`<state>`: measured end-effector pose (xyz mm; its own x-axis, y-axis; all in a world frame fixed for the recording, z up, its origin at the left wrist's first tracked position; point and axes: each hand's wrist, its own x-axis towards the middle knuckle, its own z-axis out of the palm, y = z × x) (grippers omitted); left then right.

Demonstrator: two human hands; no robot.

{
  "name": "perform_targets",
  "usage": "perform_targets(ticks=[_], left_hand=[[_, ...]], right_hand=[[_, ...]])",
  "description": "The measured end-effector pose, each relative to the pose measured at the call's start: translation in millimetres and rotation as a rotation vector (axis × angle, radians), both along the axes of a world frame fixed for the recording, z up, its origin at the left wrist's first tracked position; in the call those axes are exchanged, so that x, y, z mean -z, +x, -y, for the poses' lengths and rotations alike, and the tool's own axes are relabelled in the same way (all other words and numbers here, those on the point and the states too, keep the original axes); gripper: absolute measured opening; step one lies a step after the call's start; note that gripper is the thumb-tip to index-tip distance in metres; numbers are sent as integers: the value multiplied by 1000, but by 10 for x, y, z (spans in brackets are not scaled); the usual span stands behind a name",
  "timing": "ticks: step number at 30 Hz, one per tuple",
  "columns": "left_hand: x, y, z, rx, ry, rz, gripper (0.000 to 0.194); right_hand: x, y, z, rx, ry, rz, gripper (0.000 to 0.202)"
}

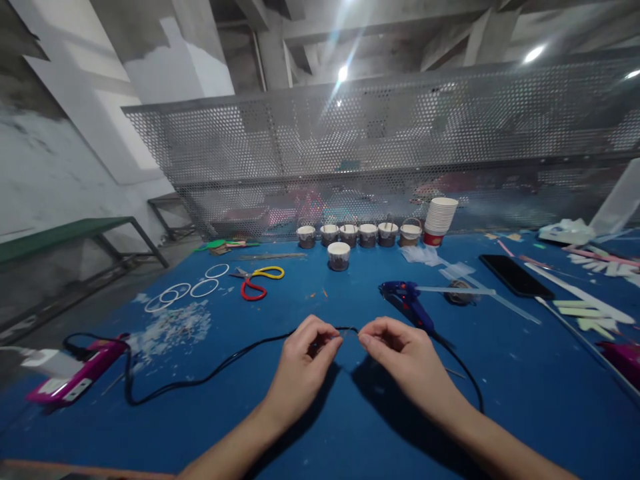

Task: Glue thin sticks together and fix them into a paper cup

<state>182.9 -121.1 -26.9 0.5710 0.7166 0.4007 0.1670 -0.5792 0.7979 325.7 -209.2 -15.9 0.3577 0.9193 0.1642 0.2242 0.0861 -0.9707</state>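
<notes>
I log left hand (305, 360) and right hand (405, 353) — just apart, fingertips pinched, contents too fine to tell — before the black power cord (200, 382), blue glue gun (414, 308) presumably laid rightward for easy reach.

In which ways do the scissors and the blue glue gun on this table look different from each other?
The scissors have one red and one yellow handle, while the glue gun is dark blue. A long pale stick juts from the glue gun's back; nothing similar extends from the scissors. The scissors lie farther left, the glue gun nearer the right hand. Both rest on the blue table.
</notes>
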Motion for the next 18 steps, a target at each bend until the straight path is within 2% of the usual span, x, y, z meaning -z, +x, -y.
perform_targets(ticks=[18], left_hand=[[-15, -32, 5, 9, -58, -11, 18]], right_hand=[[132, 68, -123, 36, -37, -69, 18]])
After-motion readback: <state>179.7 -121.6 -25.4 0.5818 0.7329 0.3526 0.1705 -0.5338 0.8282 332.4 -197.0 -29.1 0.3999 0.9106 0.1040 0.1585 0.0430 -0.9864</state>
